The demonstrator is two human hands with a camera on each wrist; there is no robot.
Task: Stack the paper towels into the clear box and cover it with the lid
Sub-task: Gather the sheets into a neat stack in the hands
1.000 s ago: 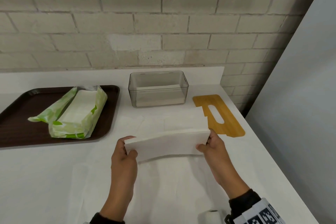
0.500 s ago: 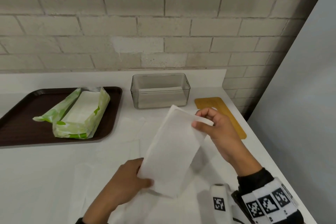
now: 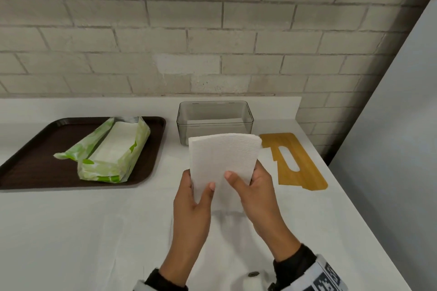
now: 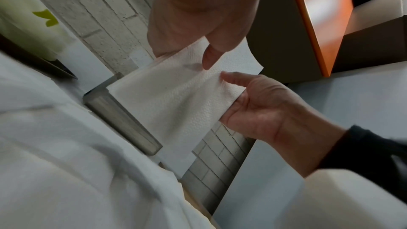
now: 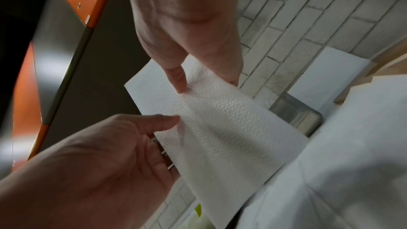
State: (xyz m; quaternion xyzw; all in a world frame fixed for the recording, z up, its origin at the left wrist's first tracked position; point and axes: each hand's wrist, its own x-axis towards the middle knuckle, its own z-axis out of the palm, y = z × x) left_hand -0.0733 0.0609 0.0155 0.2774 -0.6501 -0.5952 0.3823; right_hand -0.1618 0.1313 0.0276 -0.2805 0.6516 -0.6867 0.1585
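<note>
Both hands have swung the folded paper towels from a slanted hold, right hand high and left hand low, to an upright one. Now the left hand (image 3: 192, 198) and the right hand (image 3: 251, 186) grip the lower sides of the paper towels (image 3: 223, 158), thumbs pressed on the near face and fingers curled behind, so each hand is closed on the stack. The left wrist view shows the same double grip, with the towels bowing a little between the thumbs.

Relative to the clear box (image 3: 215, 120), the held towels stand just in front of its near wall and overlap it in the head view, above the surface (image 3: 71, 231). A low white layer seems to lie in the box already, so I judge some towels are in. The wooden lid (image 3: 295, 160) lies flat on the surface to the right of the box, not yet fitted. To the left of the box, a dark tray (image 3: 28, 163) carries an opened green package (image 3: 113, 153) with more towels inside. Left to do, as I read it: lower this stack in, perhaps add the rest, then cover the box.
</note>
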